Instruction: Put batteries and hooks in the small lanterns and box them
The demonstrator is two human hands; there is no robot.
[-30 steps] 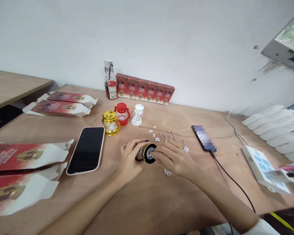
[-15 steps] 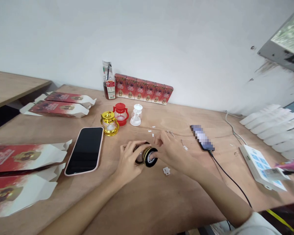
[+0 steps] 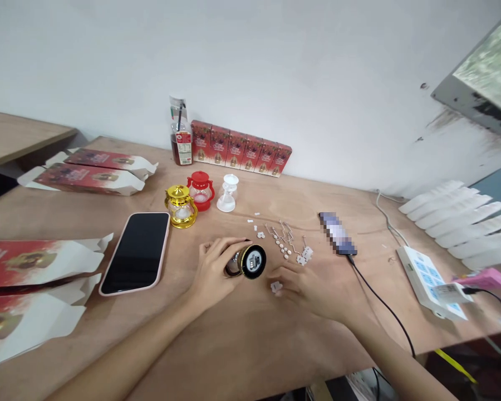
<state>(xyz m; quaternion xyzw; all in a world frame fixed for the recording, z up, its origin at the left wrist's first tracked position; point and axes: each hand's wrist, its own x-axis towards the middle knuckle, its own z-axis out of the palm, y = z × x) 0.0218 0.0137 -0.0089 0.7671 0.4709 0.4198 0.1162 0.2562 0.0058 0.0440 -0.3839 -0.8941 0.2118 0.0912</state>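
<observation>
My left hand [image 3: 220,262] is wrapped around a small black-and-gold lantern [image 3: 254,262]. The lantern lies tilted, its round base facing me, with a pale recess and metal bits showing inside. My right hand [image 3: 303,287] is low over the table just right of the lantern, fingers apart. Its fingertips are at a small white plastic piece [image 3: 276,287] on the wood; whether they touch it I cannot tell. Beyond that hand lie several thin wired parts [image 3: 286,234], small round discs [image 3: 284,250] and more white pieces [image 3: 304,256].
Behind stand a gold lantern [image 3: 181,207], a red lantern [image 3: 200,191] and a white lantern [image 3: 227,193]. A phone [image 3: 137,253] lies left, near open cartons [image 3: 37,264]. Red boxes [image 3: 240,149] and a bottle [image 3: 181,139] line the wall. Rightward are a charging phone [image 3: 337,233] and a power strip [image 3: 430,281].
My right hand has moved from the lantern's base down and right to the white piece, uncovering the wired parts and discs. My left hand keeps hold of the lantern. The view has shifted slightly.
</observation>
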